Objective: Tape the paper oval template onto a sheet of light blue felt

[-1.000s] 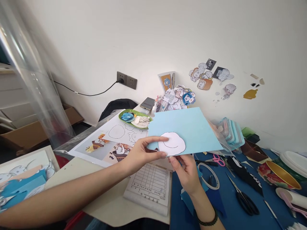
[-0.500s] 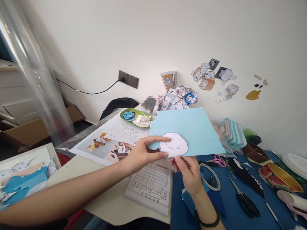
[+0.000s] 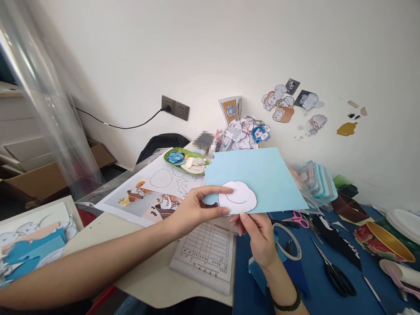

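A light blue sheet of paper (image 3: 262, 170) is held up in front of me. Against its lower left part lies a white paper cutout (image 3: 241, 199) with a wavy black outline and one curved line. My left hand (image 3: 205, 203) pinches the cutout and sheet together from the left, index finger on top of the white paper and thumb at its lower edge. From below, my right hand (image 3: 257, 234) grips the bottom edge at the cutout, thumb in front and the other fingers behind, partly hidden by the sheet.
Below the hands lies a printed form pad (image 3: 205, 258). A green tray (image 3: 187, 161) of paper pieces sits on printed drawings (image 3: 131, 197). Black scissors (image 3: 334, 271), pink-handled scissors (image 3: 300, 220) and a tape ring (image 3: 297, 245) lie on the blue mat (image 3: 295, 302) at right.
Almost nothing differs. My right thumb has shifted very slightly to the right along the bottom edge; both hands keep their hold on the papers.
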